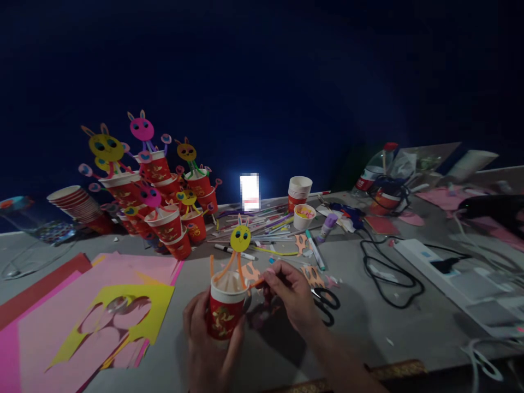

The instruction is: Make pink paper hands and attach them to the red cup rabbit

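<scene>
My left hand (208, 341) is wrapped around a red paper cup (227, 316) with a white rim and a gold print. Out of the cup rises a yellow paper bunny face (240, 238) on orange pipe cleaner legs. An orange pipe cleaner arm (212, 267) stands up at the cup's left side. At the right side, my right hand (289, 289) pinches the end of another orange pipe cleaner (257, 282); a small pink piece shows at the fingertips. Black-handled scissors (327, 303) lie just right of my right hand, near peach paper scraps (313, 275).
Finished bunny cups (170, 224) are stacked at the back left, beside nested paper cups (73, 204). Pink and yellow paper sheets (164, 305) cover the left. Pens, a purple glue stick (327, 226) and a bright lamp (249, 191) stand behind. A white power strip (446, 281) with cables lies right.
</scene>
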`<state>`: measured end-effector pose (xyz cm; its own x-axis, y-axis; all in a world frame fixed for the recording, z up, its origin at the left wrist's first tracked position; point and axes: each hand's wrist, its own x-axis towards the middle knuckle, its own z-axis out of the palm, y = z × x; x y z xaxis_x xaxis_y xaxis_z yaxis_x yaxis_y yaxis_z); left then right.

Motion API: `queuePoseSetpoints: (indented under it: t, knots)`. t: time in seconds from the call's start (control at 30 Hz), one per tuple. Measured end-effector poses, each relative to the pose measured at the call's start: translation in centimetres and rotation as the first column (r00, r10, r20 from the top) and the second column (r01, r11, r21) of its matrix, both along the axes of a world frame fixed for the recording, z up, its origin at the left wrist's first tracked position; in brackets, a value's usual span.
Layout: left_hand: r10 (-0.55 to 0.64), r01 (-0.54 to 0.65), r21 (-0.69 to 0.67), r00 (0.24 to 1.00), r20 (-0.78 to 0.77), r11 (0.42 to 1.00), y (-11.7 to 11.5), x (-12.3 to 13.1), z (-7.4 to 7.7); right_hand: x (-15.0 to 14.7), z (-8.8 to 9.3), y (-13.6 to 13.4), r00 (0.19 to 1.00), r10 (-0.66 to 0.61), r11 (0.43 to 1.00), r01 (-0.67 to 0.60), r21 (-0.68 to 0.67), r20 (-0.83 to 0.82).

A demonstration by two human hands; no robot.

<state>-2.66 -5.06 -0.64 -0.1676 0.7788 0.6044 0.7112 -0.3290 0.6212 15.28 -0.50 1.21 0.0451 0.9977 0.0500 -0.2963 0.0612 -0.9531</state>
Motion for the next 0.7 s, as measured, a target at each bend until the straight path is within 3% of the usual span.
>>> queuePoseSetpoints:
  t: [0.47,0.7]
  knots:
    - [-0.004,0.004,-0.018,1.000,0.031,1.000,-0.05,-0.03,-0.14,-0.03,0.31,0.10,0.996,0.059,0.998,-0.062,-0.035,-0.067]
    - [-0.008,0.009,-0.018,0.999,0.043,1.000,-0.13,-0.10,-0.32,-0.03,0.29,0.04,0.999,0.035,0.999,-0.035,-0.007,-0.030]
